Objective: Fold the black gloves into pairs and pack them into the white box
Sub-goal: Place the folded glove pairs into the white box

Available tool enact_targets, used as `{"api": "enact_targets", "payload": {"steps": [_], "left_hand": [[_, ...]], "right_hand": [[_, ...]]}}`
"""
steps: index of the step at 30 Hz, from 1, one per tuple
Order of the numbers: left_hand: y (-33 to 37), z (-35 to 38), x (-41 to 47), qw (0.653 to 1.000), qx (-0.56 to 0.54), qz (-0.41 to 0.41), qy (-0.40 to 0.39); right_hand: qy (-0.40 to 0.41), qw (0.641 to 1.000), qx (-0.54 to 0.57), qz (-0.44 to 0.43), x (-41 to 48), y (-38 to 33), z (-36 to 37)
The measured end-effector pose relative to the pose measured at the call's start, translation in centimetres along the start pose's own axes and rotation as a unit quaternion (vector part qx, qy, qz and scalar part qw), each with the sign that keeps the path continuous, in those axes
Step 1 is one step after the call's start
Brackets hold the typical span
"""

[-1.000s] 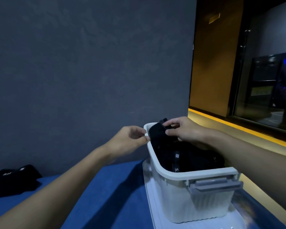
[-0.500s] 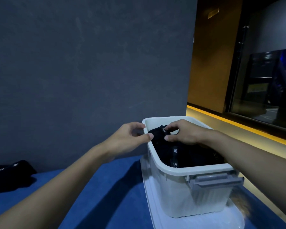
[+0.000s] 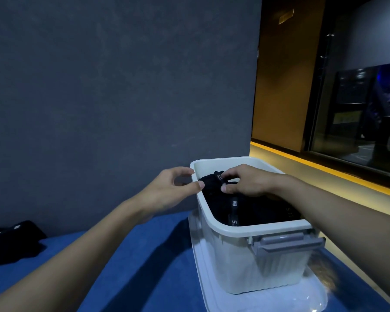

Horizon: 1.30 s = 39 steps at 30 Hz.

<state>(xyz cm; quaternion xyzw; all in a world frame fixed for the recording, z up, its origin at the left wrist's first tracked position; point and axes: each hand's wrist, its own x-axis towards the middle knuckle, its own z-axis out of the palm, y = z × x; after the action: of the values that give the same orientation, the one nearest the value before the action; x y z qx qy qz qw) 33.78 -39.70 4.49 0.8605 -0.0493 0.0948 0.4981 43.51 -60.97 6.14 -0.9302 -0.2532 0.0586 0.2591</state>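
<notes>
A white box with a grey latch stands on a clear lid on the blue table. Black gloves with white lettering fill it. My right hand reaches over the rim and pinches a folded black glove pair at the box's far left corner. My left hand is at the box's left rim, thumb tip touching the same folded pair, fingers curled above the rim. More black gloves lie on the table at the far left.
A grey wall rises right behind the table. The clear lid under the box juts toward me. A yellow-edged ledge and a dark glass window are to the right.
The folded pair has gone lower into the box's far left corner with my right hand on it. My left hand stays at the rim. The view has tilted slightly.
</notes>
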Motion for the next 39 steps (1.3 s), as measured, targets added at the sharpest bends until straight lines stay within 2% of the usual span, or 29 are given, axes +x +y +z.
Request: {"api": "enact_targets", "payload": {"steps": [9, 13, 19, 23, 30, 36, 39], "left_hand": [[0.5, -0.1, -0.4, 1.0, 0.005, 0.014, 0.003], [1.1, -1.1, -1.3, 0.998, 0.003, 0.03, 0.046], [0.4, -5.7, -4.1, 0.991, 0.014, 0.035, 0.13], [-2.6, -9.5, -7.2, 0.984, 0.025, 0.011, 0.175], [-9.3, -16.9, -13.5, 0.958, 0.048, -0.082, 0.27], [-14.5, -22.1, -18.1, 0.918, 0.099, -0.147, 0.355], [-17.2, -23.6, -19.7, 0.903, 0.15, -0.184, 0.358]], "right_hand": [[0.018, 1.0, -0.011, -0.005, -0.5, -0.7, -0.6], [0.055, 0.998, -0.031, -0.02, -1.2, -2.7, -1.5], [0.079, 0.992, -0.002, -0.096, -0.9, -8.7, 0.1], [0.048, 0.989, 0.016, -0.138, 0.0, -13.6, 3.4], [-0.041, 0.979, 0.019, -0.2, 2.7, -22.4, 12.4], [-0.111, 0.975, 0.049, -0.185, 4.7, -27.1, 20.7], [-0.143, 0.972, 0.098, -0.16, 5.6, -29.0, 23.9]]}}
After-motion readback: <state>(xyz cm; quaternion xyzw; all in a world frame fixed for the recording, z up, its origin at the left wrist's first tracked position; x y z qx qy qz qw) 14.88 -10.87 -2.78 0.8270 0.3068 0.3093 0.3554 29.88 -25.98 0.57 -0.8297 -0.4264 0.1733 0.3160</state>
